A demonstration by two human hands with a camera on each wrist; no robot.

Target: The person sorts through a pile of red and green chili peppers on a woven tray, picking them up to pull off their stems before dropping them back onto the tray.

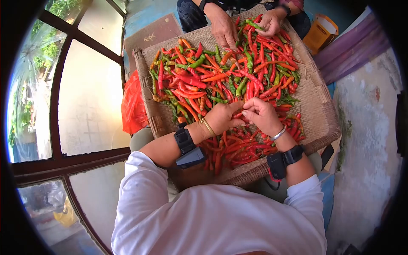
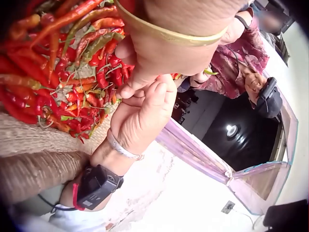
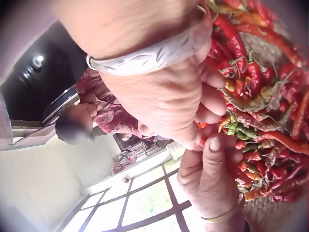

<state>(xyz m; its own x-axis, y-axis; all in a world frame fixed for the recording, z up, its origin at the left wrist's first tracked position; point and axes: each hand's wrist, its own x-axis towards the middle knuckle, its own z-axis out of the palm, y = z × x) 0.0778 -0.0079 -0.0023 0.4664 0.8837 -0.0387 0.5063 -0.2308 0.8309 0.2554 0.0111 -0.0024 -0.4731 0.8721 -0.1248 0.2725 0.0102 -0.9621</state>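
Close together over the near half of the chili pile [image 1: 191, 80], my left hand [image 1: 221, 117] and right hand [image 1: 264, 117] meet at the fingertips. Between them is a small red chili pepper [image 3: 203, 141], mostly hidden by the fingers. The left thumb and fingers curl round it, while the right thumb and forefinger pinch at its end. Red, orange and green chilies lie under and around both hands on a woven tray [image 1: 316, 95]. Across the tray another person's hand [image 1: 223, 27] reaches into the pile, and their other hand [image 1: 270, 22] holds a green chili [image 1: 255, 25].
The tray's raised rim [image 1: 329, 136] runs close to my lap and forearms. A red plastic bag [image 1: 134, 104] hangs by its left side, near a framed window [image 1: 91, 97]. Beyond the far right corner stand an orange box [image 1: 321, 32] and a purple cloth [image 1: 350, 46].
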